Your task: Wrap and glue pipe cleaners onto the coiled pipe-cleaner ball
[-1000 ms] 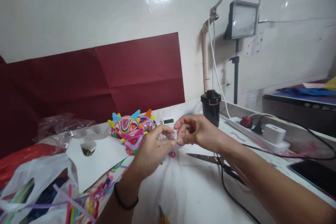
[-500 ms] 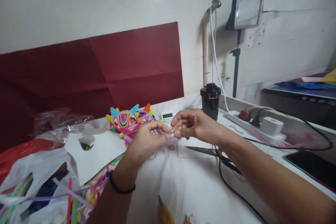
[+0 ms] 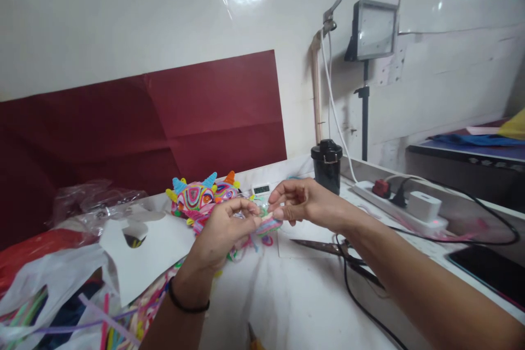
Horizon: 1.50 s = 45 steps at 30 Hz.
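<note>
My left hand and my right hand meet above the white table, both pinching a small coil of coloured pipe cleaner between their fingertips. Loose pipe cleaner ends hang from it toward the table. A finished multicoloured coiled toy with blue and orange horns sits just behind my left hand. Black scissors lie open on the table under my right wrist.
A black jar, a small digital timer and a power strip with plugs stand at the back. A dark phone lies far right. White cut paper, plastic bags and several pipe cleaners fill the left side. A black cable crosses the table.
My hands stay joined on the coil, with the fingers shifting slightly. The camera tilted up and then back down.
</note>
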Motion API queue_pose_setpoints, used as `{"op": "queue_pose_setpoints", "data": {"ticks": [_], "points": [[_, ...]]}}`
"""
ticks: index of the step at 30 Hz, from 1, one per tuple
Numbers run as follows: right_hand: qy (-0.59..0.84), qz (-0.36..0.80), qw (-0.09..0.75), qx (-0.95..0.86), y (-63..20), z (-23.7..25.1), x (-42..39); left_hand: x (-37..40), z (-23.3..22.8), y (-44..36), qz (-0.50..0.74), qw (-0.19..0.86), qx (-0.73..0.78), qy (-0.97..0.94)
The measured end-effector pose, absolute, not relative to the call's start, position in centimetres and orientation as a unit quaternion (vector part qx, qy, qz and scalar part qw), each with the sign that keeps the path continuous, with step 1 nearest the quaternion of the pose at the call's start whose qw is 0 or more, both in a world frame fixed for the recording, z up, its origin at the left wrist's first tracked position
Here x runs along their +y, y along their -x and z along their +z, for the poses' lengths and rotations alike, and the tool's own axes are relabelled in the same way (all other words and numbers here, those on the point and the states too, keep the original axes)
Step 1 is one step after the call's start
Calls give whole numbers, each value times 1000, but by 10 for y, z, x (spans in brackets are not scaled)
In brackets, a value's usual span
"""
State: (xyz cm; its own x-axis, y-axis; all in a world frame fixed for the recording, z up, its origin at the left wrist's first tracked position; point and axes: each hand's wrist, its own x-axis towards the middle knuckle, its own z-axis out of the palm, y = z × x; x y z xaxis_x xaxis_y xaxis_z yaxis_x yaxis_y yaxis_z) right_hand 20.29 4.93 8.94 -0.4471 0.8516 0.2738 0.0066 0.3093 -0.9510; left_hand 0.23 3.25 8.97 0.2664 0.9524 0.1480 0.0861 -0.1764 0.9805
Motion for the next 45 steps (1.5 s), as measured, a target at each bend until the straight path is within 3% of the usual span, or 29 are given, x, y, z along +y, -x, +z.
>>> {"op": "queue_pose_setpoints", "data": {"ticks": [17, 27, 36, 45], "points": [[268, 543, 442, -662, -203, 89, 49, 34, 86, -1, 455, 515, 390, -614], [229, 295, 495, -785, -200, 84, 48, 31, 93, -2, 457, 547, 395, -579], [214, 210, 492, -817, -200, 86, 48, 34, 90, 2, 457, 564, 385, -570], [248, 217, 501, -800, -201, 84, 48, 33, 92, 1, 458, 575, 374, -565]]}}
